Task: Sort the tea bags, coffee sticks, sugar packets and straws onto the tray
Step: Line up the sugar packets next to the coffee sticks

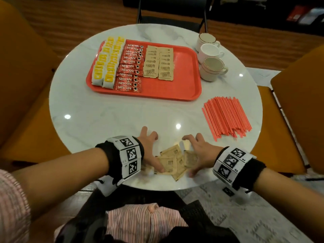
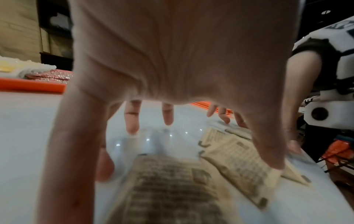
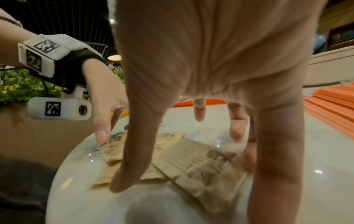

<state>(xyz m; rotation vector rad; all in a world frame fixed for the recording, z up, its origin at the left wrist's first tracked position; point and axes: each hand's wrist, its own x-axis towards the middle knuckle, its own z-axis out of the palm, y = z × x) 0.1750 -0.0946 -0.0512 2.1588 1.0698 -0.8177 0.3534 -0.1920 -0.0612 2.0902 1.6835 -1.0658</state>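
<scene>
Round white marble desk [image 1: 98, 109]. Red tray [image 1: 177, 81] on far half, loaded in columns: tea bags [image 1: 107, 62] with yellow tags at left, red coffee sticks [image 1: 130, 68] next, brown sugar packets [image 1: 158, 63] in two columns beside them; right part of tray bare. Three cups [image 1: 211, 56] stood in a row right of tray. Fan of red straws [image 1: 226, 116] lay on desk at right, off the tray, near the cups' side.

Loose pile of brown packets [image 1: 172, 161] lay overlapping at near edge of desk, between both hands. Left hand [image 1: 150, 149] arched over left side of pile, fingers [image 2: 132, 119] spread and bent, tips down toward desk; thumb tip [image 2: 272, 160] pressed on a packet [image 2: 239, 163]. No clenching seen, nothing lifted. Right hand [image 1: 199, 151] arched over right side of pile in same claw shape, thumb [image 3: 130, 171] pressed on packet edge, other fingers [image 3: 237, 125] down at far side of a packet [image 3: 199, 163]. Both hands released, touching pile only; packets flat on desk. Wrist views blurred at pile; print on packets unreadable.
</scene>
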